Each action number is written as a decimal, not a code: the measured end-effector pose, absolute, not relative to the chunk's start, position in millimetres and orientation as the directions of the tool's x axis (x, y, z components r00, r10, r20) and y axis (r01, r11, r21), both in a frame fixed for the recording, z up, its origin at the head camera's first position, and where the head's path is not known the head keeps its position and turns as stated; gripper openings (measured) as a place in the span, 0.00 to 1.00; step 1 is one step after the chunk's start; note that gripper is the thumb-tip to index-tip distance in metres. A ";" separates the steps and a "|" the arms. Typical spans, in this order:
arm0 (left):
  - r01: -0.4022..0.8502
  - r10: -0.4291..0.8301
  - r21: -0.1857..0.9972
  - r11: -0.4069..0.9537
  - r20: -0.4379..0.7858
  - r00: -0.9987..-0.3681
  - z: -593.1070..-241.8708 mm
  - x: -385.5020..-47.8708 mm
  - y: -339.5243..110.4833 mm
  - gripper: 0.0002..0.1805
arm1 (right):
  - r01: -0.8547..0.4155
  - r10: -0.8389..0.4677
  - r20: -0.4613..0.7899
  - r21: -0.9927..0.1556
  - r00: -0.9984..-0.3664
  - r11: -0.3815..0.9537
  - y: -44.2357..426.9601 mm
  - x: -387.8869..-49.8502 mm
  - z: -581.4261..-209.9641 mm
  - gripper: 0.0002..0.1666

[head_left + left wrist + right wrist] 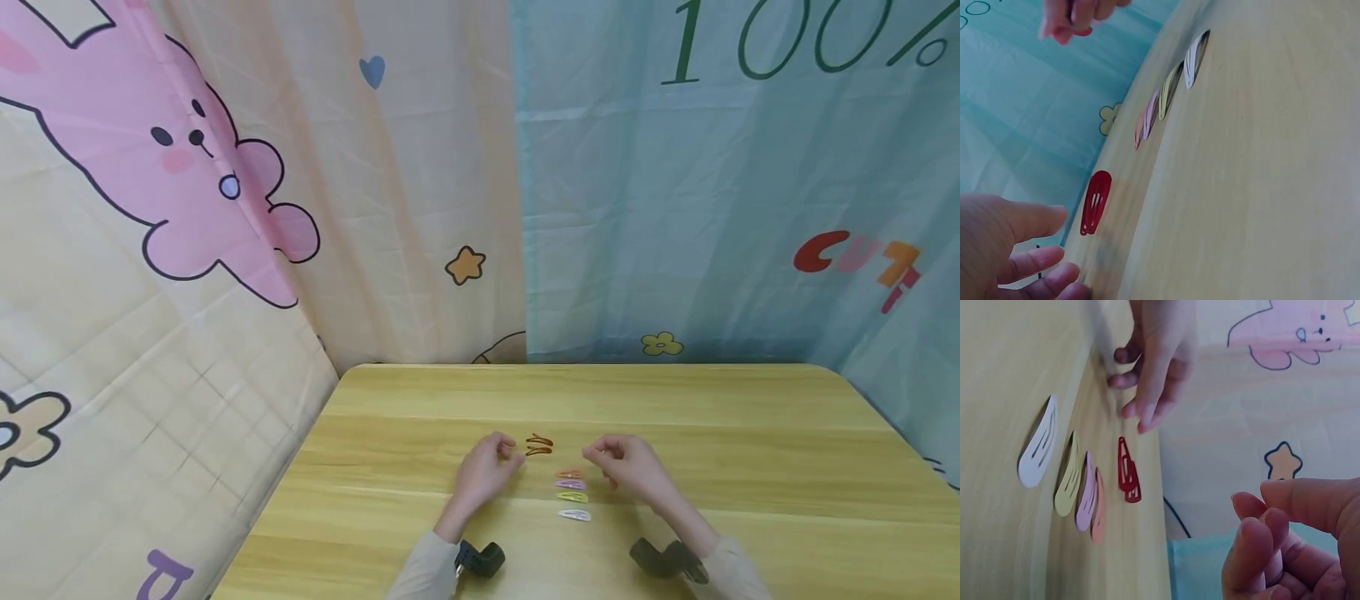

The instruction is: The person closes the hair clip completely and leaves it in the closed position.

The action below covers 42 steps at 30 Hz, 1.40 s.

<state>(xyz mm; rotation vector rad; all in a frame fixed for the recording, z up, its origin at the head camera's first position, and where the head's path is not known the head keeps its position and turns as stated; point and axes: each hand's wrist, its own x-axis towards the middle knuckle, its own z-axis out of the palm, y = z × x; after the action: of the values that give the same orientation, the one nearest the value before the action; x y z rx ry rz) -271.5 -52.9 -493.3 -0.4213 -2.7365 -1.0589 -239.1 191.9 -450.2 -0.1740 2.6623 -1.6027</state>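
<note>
My left hand (486, 471) hovers just left of two red snap hair clips (539, 445), fingers relaxed and holding nothing. Close up, those red clips (1127, 472) lie partly overlapping in the right wrist view. My right hand (628, 468) is raised to the right, its fingers loosely curled and its thumb near the index finger (1250, 544). A small reddish patch shows at its fingertips in the left wrist view; whether it is a clip, I cannot tell. Between the hands lies a column of orange (570, 474), purple (571, 484), yellow (572, 497) and white (574, 515) hair clips.
The clips lie on a light wooden table (420, 400). Printed curtains (637, 208) hang behind its far edge, and another patterned cloth (150, 358) borders the left side. Dark wrist mounts (483, 560) stick out below the hands.
</note>
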 end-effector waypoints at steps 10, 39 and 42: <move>0.263 0.151 0.612 0.746 0.229 -0.962 -500.5 -281.3 -47.2 0.15 | -0.157 -0.226 0.066 -0.896 -0.972 0.416 191.5 -226.3 -436.9 0.18; 0.263 0.117 0.544 0.797 0.287 -0.951 -502.7 -281.0 -34.9 0.10 | -0.144 -0.248 0.041 -0.899 -0.968 0.414 183.9 -226.5 -441.3 0.19; 0.260 0.116 0.542 0.799 0.286 -0.951 -502.8 -280.6 -34.7 0.10 | -0.149 -0.248 0.045 -0.896 -0.968 0.418 183.9 -226.9 -442.2 0.19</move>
<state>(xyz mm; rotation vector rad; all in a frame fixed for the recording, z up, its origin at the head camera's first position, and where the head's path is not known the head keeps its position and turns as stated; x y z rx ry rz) -280.6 -34.7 -502.8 -0.2920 -2.7493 -0.8789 -226.9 183.9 -442.2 -0.3596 2.5655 -1.6056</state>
